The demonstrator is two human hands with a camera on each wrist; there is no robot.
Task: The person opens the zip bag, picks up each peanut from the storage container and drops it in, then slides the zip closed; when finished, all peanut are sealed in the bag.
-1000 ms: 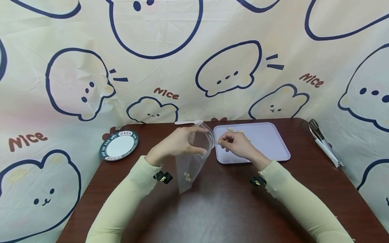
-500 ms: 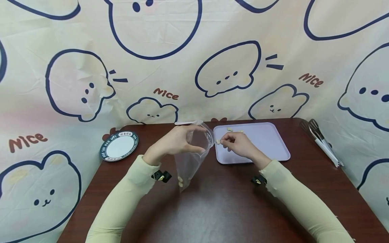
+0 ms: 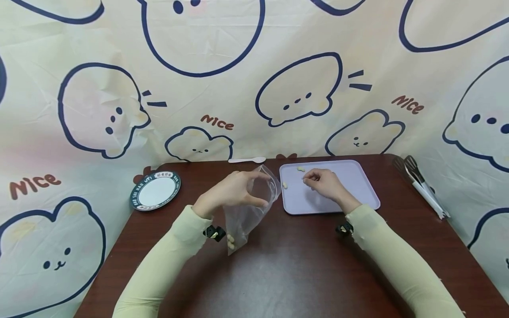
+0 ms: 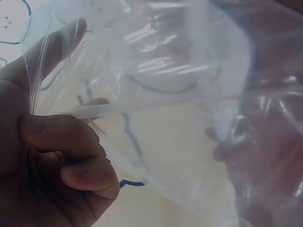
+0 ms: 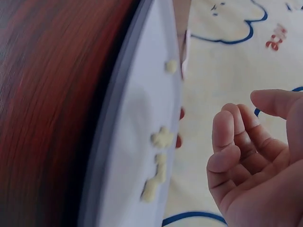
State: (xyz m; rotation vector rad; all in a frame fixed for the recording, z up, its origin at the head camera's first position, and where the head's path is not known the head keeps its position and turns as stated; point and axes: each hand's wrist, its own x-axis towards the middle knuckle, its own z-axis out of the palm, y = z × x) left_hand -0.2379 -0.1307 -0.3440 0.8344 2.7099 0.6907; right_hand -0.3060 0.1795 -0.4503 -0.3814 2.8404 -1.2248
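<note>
My left hand (image 3: 232,191) grips the rim of a clear plastic zip bag (image 3: 242,221), thumb and forefinger spread at its mouth. In the left wrist view, curled fingers (image 4: 90,172) hold the bag's edge. Several small pale-yellow pieces (image 3: 230,241) lie in its bottom corner. My right hand (image 3: 327,183) hovers over the lilac tray (image 3: 358,190), its fingers loosely bent. The right wrist view shows a gap between thumb and fingers, with nothing visible held. On the tray are loose pale-yellow pieces (image 5: 162,137); one piece (image 3: 285,185) lies near its left edge.
A white plastic spoon (image 3: 247,160) lies at the table's back edge. To the left sits a round plate (image 3: 155,191) with a dark patterned rim. Kitchen utensils with pale handles (image 3: 427,196) lie at the right edge. A printed cloth surrounds the brown table (image 3: 278,274).
My right hand has moved away from the bag mouth, rightward over the tray. The bag has shifted slightly left and down, uncovering the spoon. A piece now shows at the tray's left edge.
</note>
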